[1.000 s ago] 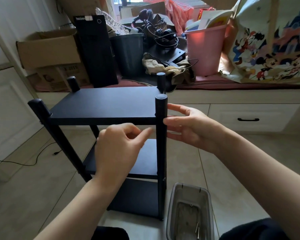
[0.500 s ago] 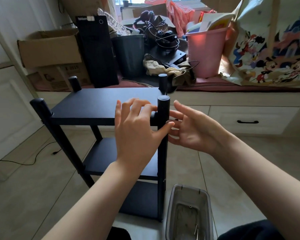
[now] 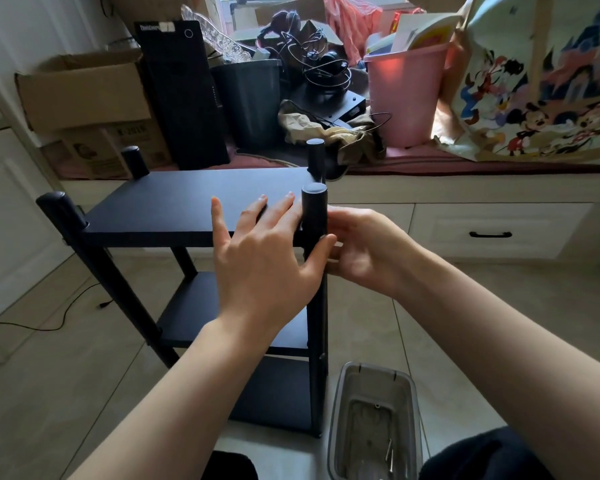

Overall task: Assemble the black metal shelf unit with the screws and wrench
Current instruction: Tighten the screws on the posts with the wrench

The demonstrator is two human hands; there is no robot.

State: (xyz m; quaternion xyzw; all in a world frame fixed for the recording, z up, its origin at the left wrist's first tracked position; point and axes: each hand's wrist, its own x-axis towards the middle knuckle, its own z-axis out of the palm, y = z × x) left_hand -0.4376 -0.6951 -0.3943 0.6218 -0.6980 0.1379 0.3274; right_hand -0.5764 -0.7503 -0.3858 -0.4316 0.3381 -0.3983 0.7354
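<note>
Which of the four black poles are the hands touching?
The near right black round metal post: the left hand and right hand meet there. The other three posts stand untouched.

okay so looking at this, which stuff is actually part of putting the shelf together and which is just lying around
Part of the job: black shelf unit, its near right post, clear container with small metal parts, left hand, right hand.

Lying about: cardboard box, pink bucket, cartoon-print bag.

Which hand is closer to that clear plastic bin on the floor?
Right. The right hand is beside the shelf's front post, roughly above the clear bin; the left hand lies further left, fingers straight over the top shelf. Both are well above it.
</note>
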